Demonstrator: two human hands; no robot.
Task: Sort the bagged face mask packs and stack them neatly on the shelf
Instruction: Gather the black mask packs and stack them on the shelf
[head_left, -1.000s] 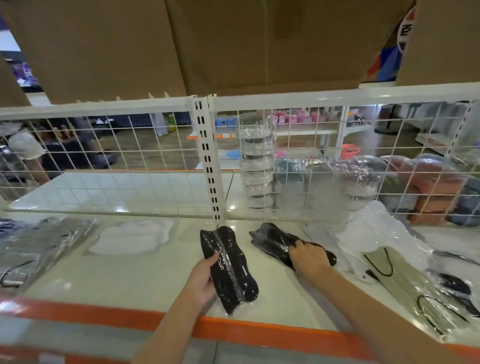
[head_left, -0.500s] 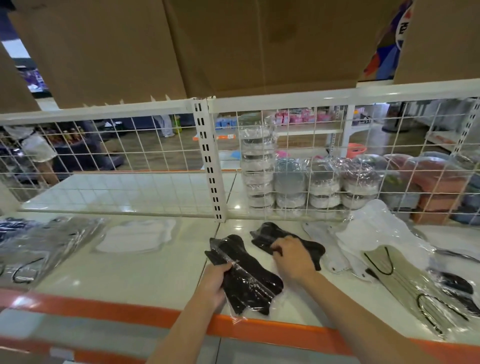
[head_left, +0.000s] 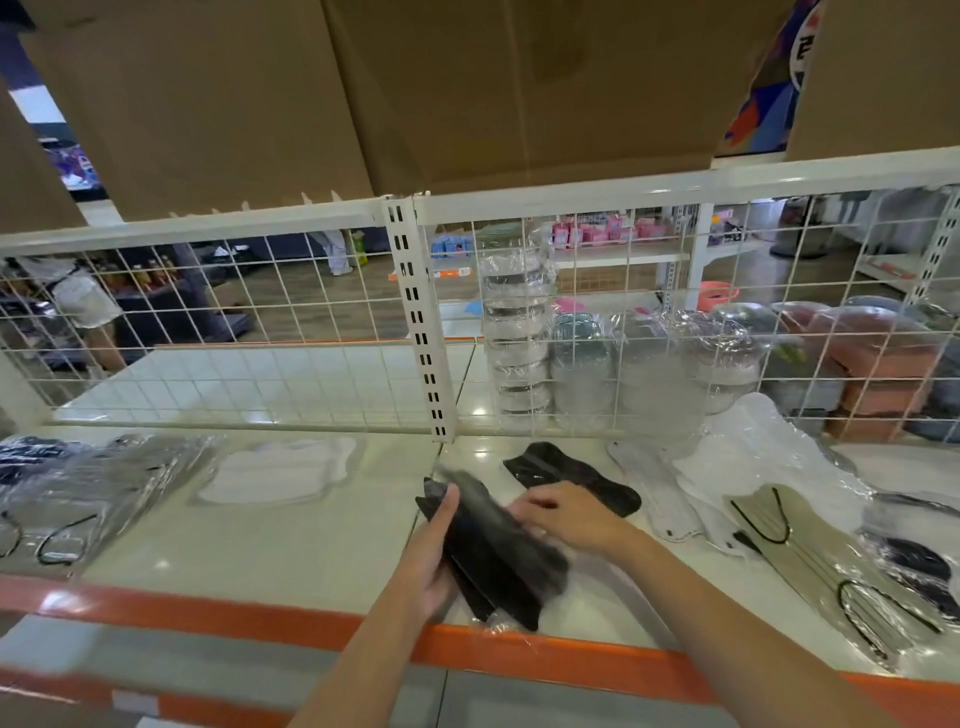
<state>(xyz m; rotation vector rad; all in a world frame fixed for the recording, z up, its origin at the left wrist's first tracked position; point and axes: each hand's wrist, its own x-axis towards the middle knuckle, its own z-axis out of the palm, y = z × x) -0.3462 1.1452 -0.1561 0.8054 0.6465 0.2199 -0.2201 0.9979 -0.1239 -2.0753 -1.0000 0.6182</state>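
Sorting partway. Left hand (head_left: 431, 566) grips black mask packs (head_left: 493, 551) at shelf (head_left: 291, 551) front edge; right hand (head_left: 566, 514) fingers curled on them, blurred. Another black pack (head_left: 566, 475) just behind. Grey pile (head_left: 78, 493) left, white pack (head_left: 275, 470) mid; right heap (head_left: 779, 519) unsorted.

Bright, even light; glare on the shelf (head_left: 291, 545), motion-blurred hands, bowed edges.
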